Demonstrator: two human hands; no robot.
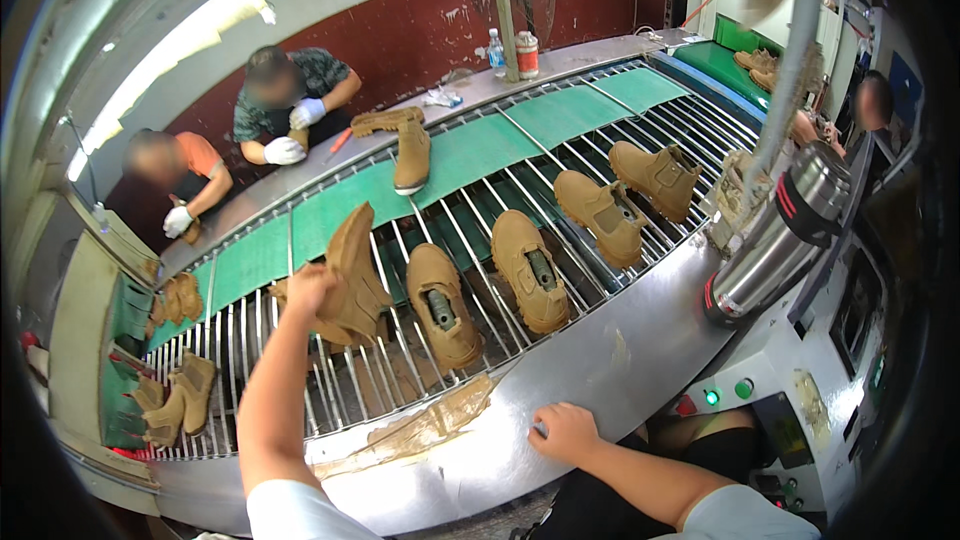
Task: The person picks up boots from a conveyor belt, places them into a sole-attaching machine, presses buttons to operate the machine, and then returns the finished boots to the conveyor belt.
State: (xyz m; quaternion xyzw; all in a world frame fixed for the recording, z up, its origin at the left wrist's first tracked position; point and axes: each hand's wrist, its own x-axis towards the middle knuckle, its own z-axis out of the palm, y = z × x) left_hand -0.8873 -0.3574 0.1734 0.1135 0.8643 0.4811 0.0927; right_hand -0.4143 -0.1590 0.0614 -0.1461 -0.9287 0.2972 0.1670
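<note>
My left hand (312,290) is closed around the side of a tan ankle boot (352,265), which stands tilted with its toe up over the conveyor rods. Part of another tan boot shows low beside it, mostly hidden. To the right, two boots (440,305) (530,270) lie on the rods with dark lasts showing in their openings. Farther right are two more tan boots (600,218) (657,180). My right hand (565,432) rests on the metal rim (600,380) with its fingers curled in and nothing visible in them.
A green belt (480,150) runs behind the rods, with a boot (412,158) on it. Two people in gloves work across the conveyor. More boots (192,390) stand at the left. A steel thermos (780,230) and a control panel with lit buttons (712,397) are at my right.
</note>
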